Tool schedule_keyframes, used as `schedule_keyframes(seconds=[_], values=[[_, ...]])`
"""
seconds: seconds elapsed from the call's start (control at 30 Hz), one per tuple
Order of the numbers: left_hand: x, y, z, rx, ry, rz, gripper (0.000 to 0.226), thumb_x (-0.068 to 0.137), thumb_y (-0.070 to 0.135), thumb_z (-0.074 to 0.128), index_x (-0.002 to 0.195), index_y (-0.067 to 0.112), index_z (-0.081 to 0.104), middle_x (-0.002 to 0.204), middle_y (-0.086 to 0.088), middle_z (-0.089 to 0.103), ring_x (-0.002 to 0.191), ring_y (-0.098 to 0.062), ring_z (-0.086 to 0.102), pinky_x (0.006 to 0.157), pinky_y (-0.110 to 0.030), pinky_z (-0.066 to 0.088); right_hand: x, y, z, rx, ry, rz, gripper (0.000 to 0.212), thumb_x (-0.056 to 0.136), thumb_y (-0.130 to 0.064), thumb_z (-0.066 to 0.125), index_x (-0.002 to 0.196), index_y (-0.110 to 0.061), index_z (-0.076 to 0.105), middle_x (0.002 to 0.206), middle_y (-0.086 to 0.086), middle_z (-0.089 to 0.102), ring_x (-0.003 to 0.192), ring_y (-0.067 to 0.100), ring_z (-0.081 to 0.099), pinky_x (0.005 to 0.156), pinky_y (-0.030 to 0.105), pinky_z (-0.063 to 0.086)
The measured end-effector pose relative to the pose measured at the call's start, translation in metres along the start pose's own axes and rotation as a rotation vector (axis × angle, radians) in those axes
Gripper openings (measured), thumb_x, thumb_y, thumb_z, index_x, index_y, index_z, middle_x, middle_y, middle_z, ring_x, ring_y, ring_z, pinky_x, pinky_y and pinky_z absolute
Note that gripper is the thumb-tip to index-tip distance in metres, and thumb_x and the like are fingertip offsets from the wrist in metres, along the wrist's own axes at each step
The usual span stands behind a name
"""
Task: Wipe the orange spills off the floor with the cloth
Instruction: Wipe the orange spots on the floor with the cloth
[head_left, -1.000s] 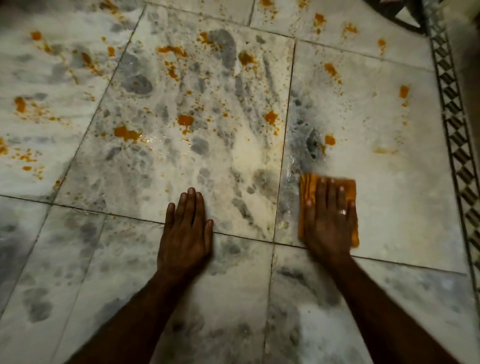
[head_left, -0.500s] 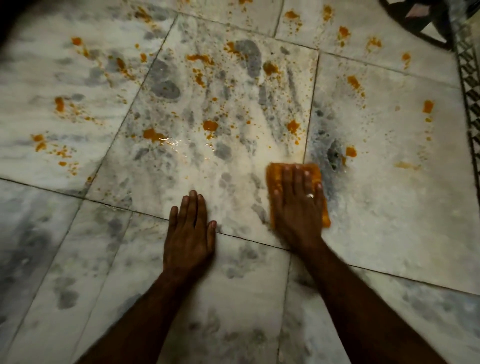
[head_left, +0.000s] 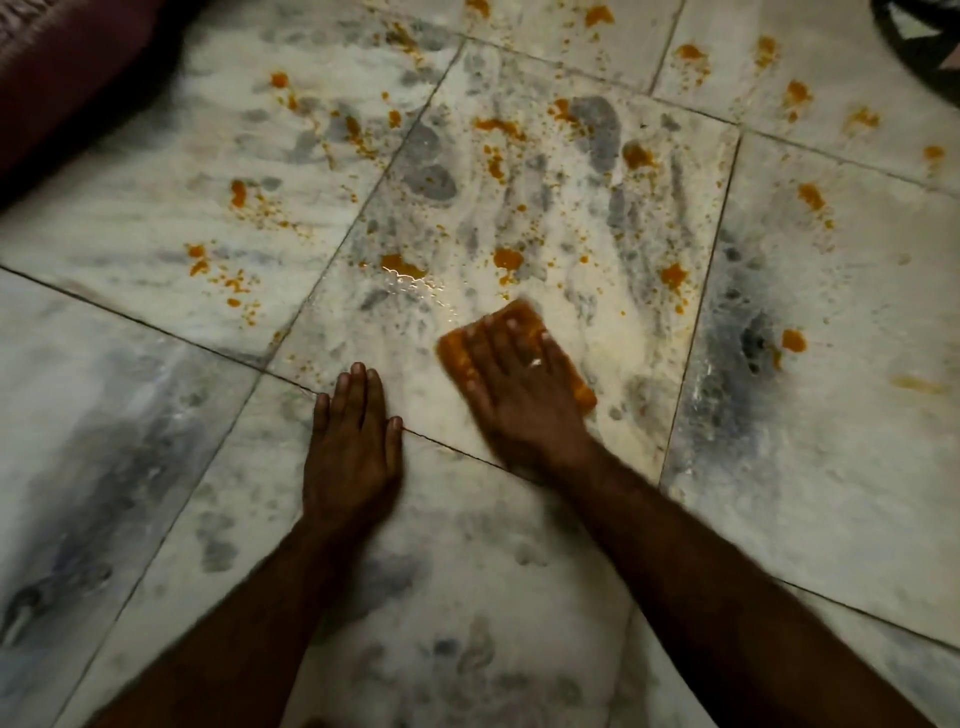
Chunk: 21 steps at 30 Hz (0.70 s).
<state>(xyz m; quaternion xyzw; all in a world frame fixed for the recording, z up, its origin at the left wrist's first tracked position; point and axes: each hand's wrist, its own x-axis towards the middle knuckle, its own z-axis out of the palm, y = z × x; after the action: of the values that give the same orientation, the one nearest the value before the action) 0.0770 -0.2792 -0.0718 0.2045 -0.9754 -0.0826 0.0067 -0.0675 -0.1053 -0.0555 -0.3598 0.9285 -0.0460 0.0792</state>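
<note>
An orange cloth (head_left: 524, 318) lies flat on the white and grey marble floor (head_left: 857, 467). My right hand (head_left: 519, 384) presses on the cloth with straight, spread fingers and covers most of it. My left hand (head_left: 353, 447) rests flat on the floor just left of it, palm down, fingers together. Orange spills (head_left: 506, 258) dot the tiles beyond the cloth, with several blobs to the left (head_left: 238, 191), far side and right (head_left: 794, 340). A wet sheen (head_left: 415, 286) shows near one blob just past the cloth.
A dark maroon fabric object (head_left: 62, 67) fills the top left corner. A dark round object (head_left: 924, 47) sits at the top right edge. Tile joints run diagonally across the floor.
My right hand has slid the cloth leftward across the tile joint, from the right tile to the middle tile, close to my left hand. The left hand has stayed planted.
</note>
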Motion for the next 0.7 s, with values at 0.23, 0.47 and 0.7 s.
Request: schedule_keyframes(seconds=[0.23,0.47,0.7], values=[[0.011,-0.025,-0.004,-0.075,0.027,-0.068,0.066,0.102,0.037,0.024,0.158,0.002,0.018,0.166,-0.017,0.016,0.154,-0.029,0.014,0.126,-0.042,0.004,-0.092,0.051,0.001,0.017,0.061,0.460,0.066,0.105,-0.045,0.016,0.164,-0.018,0.008,0.172,0.008,0.008,0.158,0.030,0.011,0.124,0.059,0.016],[0.011,-0.026,-0.002,-0.060,0.034,-0.012,0.062,0.102,0.032,0.027,0.156,0.000,0.025,0.164,-0.019,0.023,0.152,-0.032,0.022,0.125,-0.044,0.008,-0.077,-0.070,0.024,0.041,0.079,-0.160,0.060,0.106,-0.041,0.038,0.161,-0.019,0.028,0.169,0.009,0.024,0.157,0.030,0.021,0.123,0.057,0.023],[0.012,-0.030,-0.005,-0.067,0.004,-0.014,0.064,0.103,0.034,0.024,0.158,0.003,0.019,0.166,-0.016,0.017,0.154,-0.027,0.015,0.125,-0.036,-0.005,0.024,-0.008,-0.005,0.000,-0.057,0.082,0.064,0.106,-0.050,0.017,0.165,-0.027,0.007,0.172,0.000,0.002,0.159,0.021,0.001,0.128,0.048,-0.001]])
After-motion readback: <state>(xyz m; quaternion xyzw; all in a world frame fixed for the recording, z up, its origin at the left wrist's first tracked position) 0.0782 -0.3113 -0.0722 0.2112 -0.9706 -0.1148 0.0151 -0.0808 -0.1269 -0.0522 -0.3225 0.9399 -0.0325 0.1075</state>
